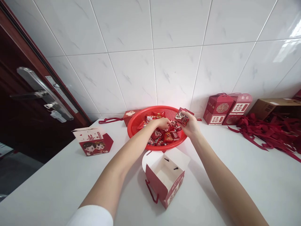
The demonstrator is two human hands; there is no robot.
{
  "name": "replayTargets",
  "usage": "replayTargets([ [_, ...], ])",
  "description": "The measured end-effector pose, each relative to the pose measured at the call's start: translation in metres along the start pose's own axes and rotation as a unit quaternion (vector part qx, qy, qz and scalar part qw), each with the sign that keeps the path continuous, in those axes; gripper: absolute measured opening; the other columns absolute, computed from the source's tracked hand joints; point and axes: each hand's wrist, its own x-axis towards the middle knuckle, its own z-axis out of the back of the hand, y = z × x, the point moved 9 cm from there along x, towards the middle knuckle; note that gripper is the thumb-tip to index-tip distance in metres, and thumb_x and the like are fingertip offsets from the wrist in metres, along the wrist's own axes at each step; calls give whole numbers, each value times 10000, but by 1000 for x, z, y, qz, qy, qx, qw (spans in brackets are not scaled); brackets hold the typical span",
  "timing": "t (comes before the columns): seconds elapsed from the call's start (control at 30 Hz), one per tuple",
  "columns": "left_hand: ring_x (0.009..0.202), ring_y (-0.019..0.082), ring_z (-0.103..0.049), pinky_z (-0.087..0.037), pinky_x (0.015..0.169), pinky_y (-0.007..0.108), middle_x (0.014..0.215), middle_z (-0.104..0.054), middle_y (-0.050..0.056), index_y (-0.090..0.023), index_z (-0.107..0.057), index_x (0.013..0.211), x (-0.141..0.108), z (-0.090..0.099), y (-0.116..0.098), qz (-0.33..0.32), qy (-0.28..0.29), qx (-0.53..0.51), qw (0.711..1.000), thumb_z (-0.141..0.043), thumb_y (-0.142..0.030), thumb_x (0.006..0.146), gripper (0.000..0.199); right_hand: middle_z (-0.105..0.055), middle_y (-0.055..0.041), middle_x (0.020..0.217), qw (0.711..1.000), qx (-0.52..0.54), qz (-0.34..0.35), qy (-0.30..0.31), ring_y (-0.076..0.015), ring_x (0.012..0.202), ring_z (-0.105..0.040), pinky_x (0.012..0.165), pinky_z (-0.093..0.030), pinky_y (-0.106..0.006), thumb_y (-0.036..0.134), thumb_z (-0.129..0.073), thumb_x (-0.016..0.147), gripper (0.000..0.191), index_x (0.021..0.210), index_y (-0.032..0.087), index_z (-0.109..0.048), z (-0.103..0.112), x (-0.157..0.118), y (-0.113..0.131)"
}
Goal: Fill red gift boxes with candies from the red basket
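My left hand (164, 123) is down among the wrapped sweets (157, 135) in a red plastic basket (132, 131). Its fingers are curled, and what they pinch, if anything, is hidden. Over the basket's right rim, my right hand (192, 127) grips flat red candy packets (182, 117) printed with white characters. In front of the basket stands a red gift box (156, 177) with its white flaps spread; no sweets show in the visible part of its inside. A dark red cord handle (151, 191) hangs from its left side.
A red and pink box (95, 146) stands at the left, and another red box (130, 116) is partly behind the basket. Closed gift boxes (219, 108) are stacked by the tiled wall. Red ribbons (270, 131) spill from a cardboard box (268, 108) at right.
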Motion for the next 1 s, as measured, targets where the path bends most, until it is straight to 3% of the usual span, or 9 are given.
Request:
replayTargets([
  [0.2, 901, 192, -704, -530, 769, 234, 995, -776, 15, -203, -750, 1111, -11, 24, -2, -20, -77, -77, 994, -626, -133, 779, 361, -667, 45, 588, 1000, 7, -6, 3, -129, 554, -607, 501, -493, -231, 168, -756, 599, 142, 640, 213, -629, -2, 0, -1],
  [0.37, 976, 217, -699, -548, 841, 295, 1135, -750, 90, -140, -691, 1207, -29, 56, -18, -56, -178, -143, 972, -616, -147, 835, 380, -693, 27, 613, 1000, 2, -10, 12, -137, 555, -625, 499, -499, -239, 190, -765, 598, 120, 662, 200, -663, -4, -1, -4],
  [0.5, 906, 205, -701, -554, 809, 296, 1063, -763, 93, -137, -690, 1187, -38, 63, -16, -50, -209, -154, 964, -611, -168, 822, 375, -701, 23, 625, 1000, -10, -11, 15, -132, 549, -631, 483, -483, -228, 210, -787, 598, 146, 676, 193, -665, -3, 1, -5],
  [0.67, 690, 186, -661, -511, 656, 269, 722, -723, 41, -143, -731, 797, -42, 48, 6, 12, -168, -105, 980, -491, -180, 820, 244, -699, 26, 619, 1000, 7, -19, 8, -137, 564, -640, 497, -508, -236, 176, -782, 591, 141, 659, 190, -660, -3, 0, -6],
  [0.77, 697, 189, -666, -495, 643, 257, 717, -727, 41, -159, -697, 660, -38, 33, 9, 27, -112, -67, 991, -508, -166, 781, 225, -705, 19, 634, 1000, 5, -17, 21, -146, 582, -653, 504, -514, -240, 185, -785, 595, 142, 666, 192, -663, -5, -1, -5],
  [1.0, 932, 203, -682, -495, 783, 241, 1027, -755, 21, -211, -718, 1022, -21, -6, -28, -37, -26, 20, 999, -595, -187, 782, 271, -714, 25, 653, 999, 6, 4, 36, -141, 601, -663, 565, -537, -243, 176, -803, 584, 170, 678, 198, -662, -5, 2, -3],
])
